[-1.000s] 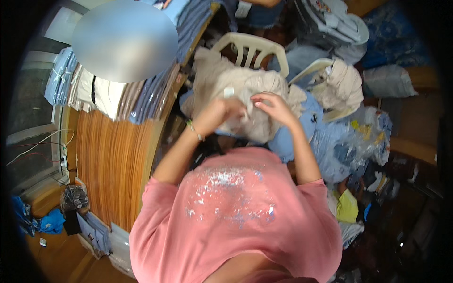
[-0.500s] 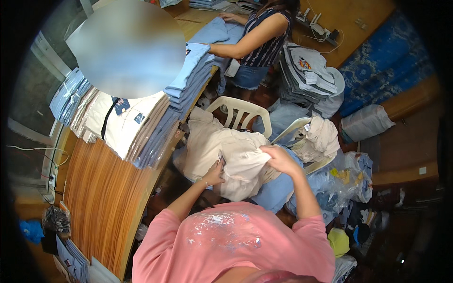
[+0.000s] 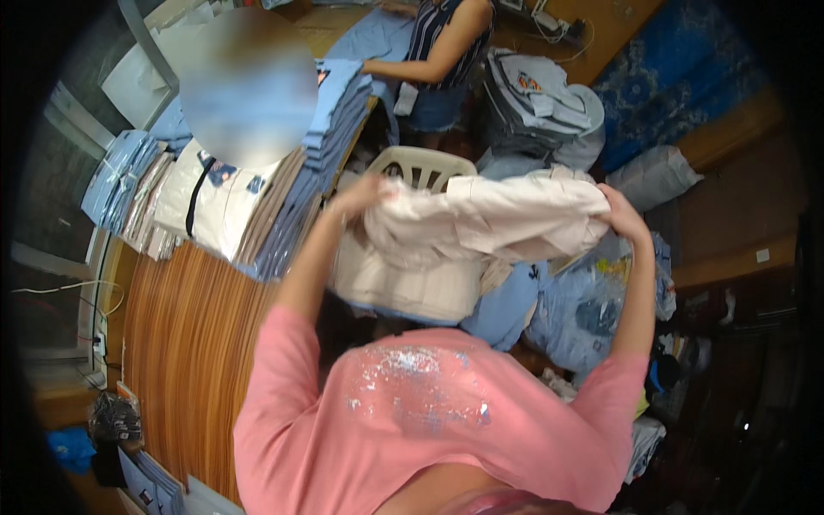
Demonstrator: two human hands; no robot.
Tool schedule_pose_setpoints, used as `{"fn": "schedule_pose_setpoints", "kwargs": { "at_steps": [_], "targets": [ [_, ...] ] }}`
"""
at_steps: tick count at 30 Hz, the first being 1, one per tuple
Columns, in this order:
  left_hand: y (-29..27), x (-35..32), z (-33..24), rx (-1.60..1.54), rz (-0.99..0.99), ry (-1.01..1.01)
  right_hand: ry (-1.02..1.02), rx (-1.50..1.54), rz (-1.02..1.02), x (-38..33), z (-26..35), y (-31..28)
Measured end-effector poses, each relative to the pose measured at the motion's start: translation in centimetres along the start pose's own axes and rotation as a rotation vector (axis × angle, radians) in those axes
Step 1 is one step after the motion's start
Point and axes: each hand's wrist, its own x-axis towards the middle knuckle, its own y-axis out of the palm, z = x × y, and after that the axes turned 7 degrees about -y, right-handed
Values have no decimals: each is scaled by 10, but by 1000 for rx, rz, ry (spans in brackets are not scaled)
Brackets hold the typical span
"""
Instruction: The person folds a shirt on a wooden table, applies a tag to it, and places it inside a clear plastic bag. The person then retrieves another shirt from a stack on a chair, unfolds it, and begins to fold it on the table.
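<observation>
A cream shirt (image 3: 524, 215) hangs stretched sideways between my two hands, bunched along its length. At its left end, my left hand (image 3: 365, 196) is closed on the cloth, slightly blurred. My right hand (image 3: 625, 215) grips the other end, with its arm reaching out to the right. Below the raised shirt lies a pile of more cream garments (image 3: 408, 283), resting on light blue cloth. A cream plastic chair (image 3: 421, 161) stands just beyond, its lower part hidden by the fabric.
On my left is a wood-grain table (image 3: 193, 343) bearing stacks of bagged cream shirts (image 3: 206, 197) and blue shirts (image 3: 339, 103). A person (image 3: 442, 47) stands at its far end, handling blue cloth. Grey folded garments (image 3: 532, 94) and plastic-wrapped clothes (image 3: 584, 300) are to the right.
Both hands have lifted the cream shirt off the pile and spread apart, left hand up and leftward, right hand up and rightward. The shirt is now stretched between them. The view has shifted slightly.
</observation>
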Motion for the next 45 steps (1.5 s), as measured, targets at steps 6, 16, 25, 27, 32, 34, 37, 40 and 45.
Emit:
{"fn": "schedule_pose_setpoints", "kwargs": {
  "at_steps": [6,16,25,27,32,34,37,40,45],
  "targets": [
    [-87,-8,-192,53,-1081,650,-331,-659,-977,5,54,-68],
    [85,-47,157,637,72,283,452,-604,511,-107,-147,306],
    [35,-207,136,202,-42,126,539,198,236,-115,-118,308],
    [25,-224,91,-5,-166,198,178,232,-95,-90,-121,237],
    [-40,-317,3,198,-817,568,-249,147,-616,-5,32,146],
    [-64,-344,-12,290,-982,784,-549,331,-543,19,94,126],
    [-85,-385,-24,229,-718,212,-544,601,-573,67,132,106],
    [-70,-413,6,-80,-859,85,-705,570,-445,119,187,139],
    [-36,-478,2,-167,-1366,108,-936,489,-69,173,238,200]
  ]
}}
